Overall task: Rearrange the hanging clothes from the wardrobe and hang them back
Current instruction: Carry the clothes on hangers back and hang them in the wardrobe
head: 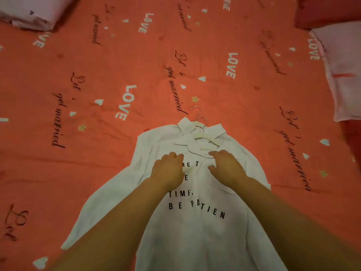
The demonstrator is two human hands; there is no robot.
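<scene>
White shirt [195, 231] with black lettering lies flat, front up, on the red printed bedsheet [136, 65]. Its long axis runs straight away from the person: collar [187, 124] at the far end, hem at the near end. Both hands are on the chest, just below the collar opening.

The left hand [168, 169] has its fingers bent down into the fabric near the placket. Whether it pinches cloth or only presses cannot be told. The right hand [227, 165] rests on the shirt with fingers fairly straight and thumb spread, gripping nothing visible.

Key relation: the white hanger [205, 136] sits at the neck opening, just beyond the fingertips, with its metal hook [197, 112] pointing away onto the sheet. The right hand is the nearer one, almost touching the hanger's lower arm, so the next reach is probably forward along the shirt's axis.

Hard to read:
- There are two hook curves and overlapping white bars — possibly two hangers, not certain.
- It is unclear whether the hanger shoulders are inside the shirt or lying on top.
- The hem is cut off at the bottom edge.
- The forearms cover part of the lettering and most of the right-side sleeve.
- No wardrobe is in view.

A pale pillow [340, 75] lies at the right edge and folded pale fabric [27, 14] at top left, both well apart from the shirt.
</scene>
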